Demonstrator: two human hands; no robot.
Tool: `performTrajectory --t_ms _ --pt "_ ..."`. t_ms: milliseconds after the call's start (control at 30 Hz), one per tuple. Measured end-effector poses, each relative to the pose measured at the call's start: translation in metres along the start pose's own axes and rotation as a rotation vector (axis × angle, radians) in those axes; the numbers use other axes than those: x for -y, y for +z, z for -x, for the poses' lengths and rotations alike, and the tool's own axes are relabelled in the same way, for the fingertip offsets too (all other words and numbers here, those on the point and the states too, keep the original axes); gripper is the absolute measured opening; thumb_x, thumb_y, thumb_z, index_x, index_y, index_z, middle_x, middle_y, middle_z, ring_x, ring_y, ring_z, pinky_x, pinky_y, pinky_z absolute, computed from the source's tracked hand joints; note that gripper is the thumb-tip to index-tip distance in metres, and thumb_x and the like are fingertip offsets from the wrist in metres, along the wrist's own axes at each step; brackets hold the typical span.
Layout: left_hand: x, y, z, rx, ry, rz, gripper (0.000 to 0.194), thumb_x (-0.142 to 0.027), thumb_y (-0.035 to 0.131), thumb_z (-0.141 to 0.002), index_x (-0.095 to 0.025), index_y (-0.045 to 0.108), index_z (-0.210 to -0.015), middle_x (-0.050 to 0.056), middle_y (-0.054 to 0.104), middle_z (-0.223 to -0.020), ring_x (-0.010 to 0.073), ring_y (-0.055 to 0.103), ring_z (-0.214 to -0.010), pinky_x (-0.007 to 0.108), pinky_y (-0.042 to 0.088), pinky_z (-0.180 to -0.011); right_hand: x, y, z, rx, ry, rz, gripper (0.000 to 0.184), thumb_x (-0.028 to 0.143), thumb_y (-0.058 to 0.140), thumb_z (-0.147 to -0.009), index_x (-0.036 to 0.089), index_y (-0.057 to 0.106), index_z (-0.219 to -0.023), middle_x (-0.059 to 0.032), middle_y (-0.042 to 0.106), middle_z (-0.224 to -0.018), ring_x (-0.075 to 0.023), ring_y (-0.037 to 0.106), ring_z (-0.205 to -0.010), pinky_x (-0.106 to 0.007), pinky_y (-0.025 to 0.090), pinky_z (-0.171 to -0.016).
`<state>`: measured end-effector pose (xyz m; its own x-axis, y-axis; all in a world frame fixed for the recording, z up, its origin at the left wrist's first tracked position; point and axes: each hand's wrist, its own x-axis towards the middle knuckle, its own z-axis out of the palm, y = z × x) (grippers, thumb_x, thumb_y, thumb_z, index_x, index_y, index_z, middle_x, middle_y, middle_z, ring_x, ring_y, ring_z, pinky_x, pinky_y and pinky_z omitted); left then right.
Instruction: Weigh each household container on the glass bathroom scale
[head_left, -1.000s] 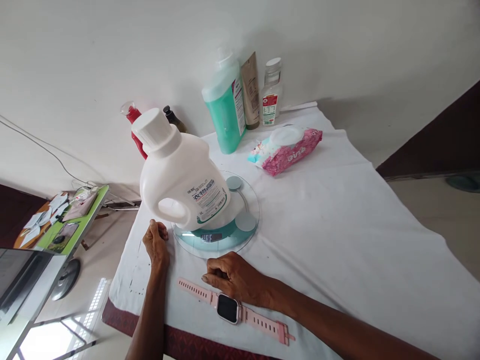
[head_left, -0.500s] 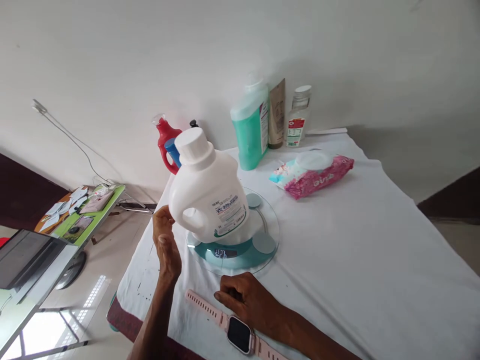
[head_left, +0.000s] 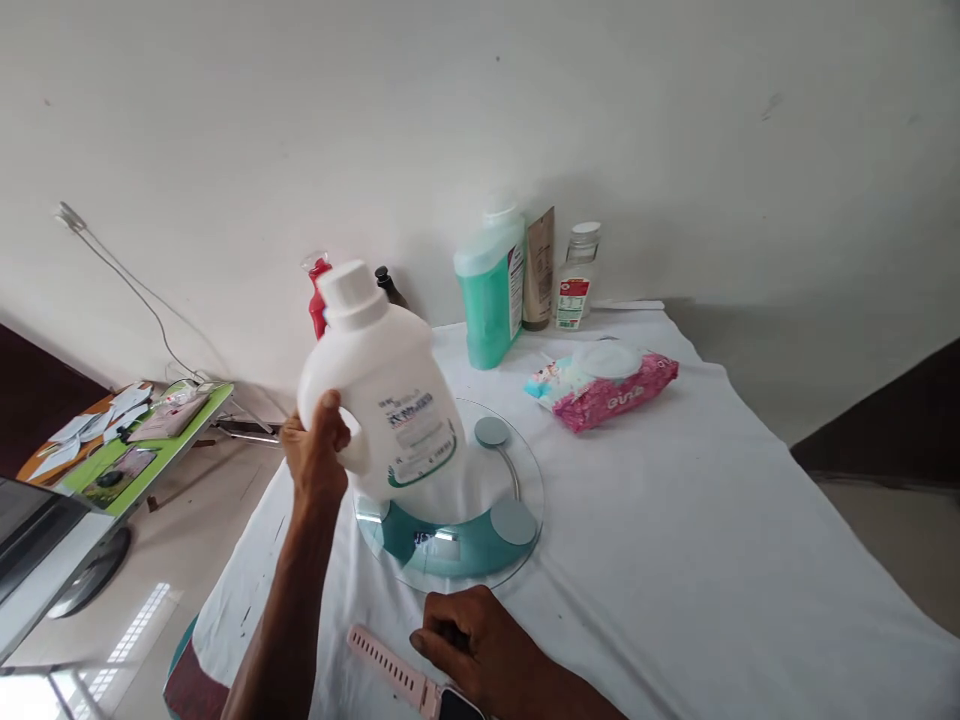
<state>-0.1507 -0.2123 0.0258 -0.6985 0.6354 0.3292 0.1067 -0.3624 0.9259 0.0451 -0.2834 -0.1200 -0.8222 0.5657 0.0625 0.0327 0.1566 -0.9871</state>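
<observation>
While the left hand (head_left: 319,455) was clamped on the white jug's (head_left: 386,400) handle over the glass scale (head_left: 480,545), the right hand (head_left: 480,650) lay loosely curled on the tabletop (head_left: 712,520) beside a pink watch (head_left: 390,675); a firm, level grip seemed advisable.

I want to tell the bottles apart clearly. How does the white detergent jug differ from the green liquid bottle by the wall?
The white detergent jug is opaque; the green liquid bottle is see-through, showing green liquid. The jug is gripped by its handle in the left hand, over the round glass scale; the green bottle stands untouched on the white cloth. The jug tilts; the green bottle is upright. Both carry labels and pale caps.
</observation>
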Motion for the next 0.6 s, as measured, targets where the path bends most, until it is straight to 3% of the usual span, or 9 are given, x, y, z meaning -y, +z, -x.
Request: performTrajectory --t_ms 133,233,400,600 --pt "-0.018 -0.006 -0.036 -0.133 0.17 -0.009 0.056 -0.055 0.085 -0.063 -0.022 0.041 -0.054 -0.008 0.034 -0.046 0.0065 0.03 -0.042 0.024 0.024 -0.042 0.003 -0.002 0.001 0.001 -0.004 -0.008 0.035 0.034 0.06 -0.092 0.02 0.043 -0.065 0.0074 0.035 -0.056 -0.0079 0.033 -0.054 -0.025 0.026 -0.055" --pt "-0.016 -0.016 -0.061 -0.216 0.257 -0.119 0.055 -0.056 0.083 -0.064 -0.022 0.041 -0.053 -0.008 0.034 -0.044 0.007 0.031 -0.042 0.025 0.026 -0.043 0.004 -0.003 0.001 0.003 0.001 -0.002 0.036 0.035 0.059 -0.093 0.02 0.043 -0.065 0.0073 0.035 -0.057 -0.0079 0.033 -0.054 -0.025 0.026 -0.054" --pt "0.014 -0.03 -0.093 -0.288 0.219 -0.241 0.048 -0.054 0.082 -0.066 -0.021 0.048 -0.058 -0.008 0.038 -0.045 0.0078 0.033 -0.043 0.025 0.029 -0.045 0.004 -0.002 0.0 0.006 0.006 0.011 0.033 0.035 0.059 -0.092 0.02 0.045 -0.066 0.0067 0.038 -0.056 -0.0082 0.036 -0.054 -0.025 0.027 -0.055" --pt "0.052 -0.035 -0.115 -0.336 0.152 -0.224 0.053 -0.061 0.078 -0.064 -0.022 0.043 -0.055 -0.008 0.034 -0.044 0.0076 0.031 -0.042 0.025 0.027 -0.043 -0.002 0.0 -0.001 0.005 -0.009 -0.031 0.033 0.035 0.06 -0.09 0.02 0.044 -0.065 0.0057 0.042 -0.057 -0.0086 0.039 -0.053 -0.024 0.027 -0.052"
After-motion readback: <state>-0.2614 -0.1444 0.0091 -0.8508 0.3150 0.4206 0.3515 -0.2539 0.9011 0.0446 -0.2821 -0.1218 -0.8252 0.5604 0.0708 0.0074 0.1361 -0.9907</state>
